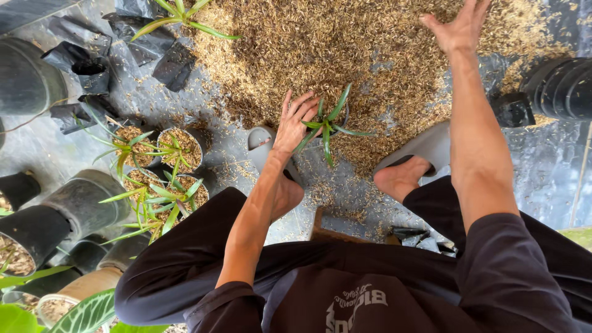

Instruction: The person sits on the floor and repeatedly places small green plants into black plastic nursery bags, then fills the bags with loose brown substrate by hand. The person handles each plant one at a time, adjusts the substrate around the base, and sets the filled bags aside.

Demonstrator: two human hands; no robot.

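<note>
Seated on a low stool, the person has grey slippers [425, 148] at the edge of a husk pile [345, 55]. The left hand [295, 123], fingers spread and released, touches a small potted plant [327, 120] at centre. At 9 o'clock stand filled pots [160, 166]. At 1 o'clock the right hand [459, 24] hovers spread, grasping nothing.

dark short-sleeved shirt [345, 302] with pale print, dark trousers [185, 259], grey slip-on sandals [425, 148], bare forearms
</note>
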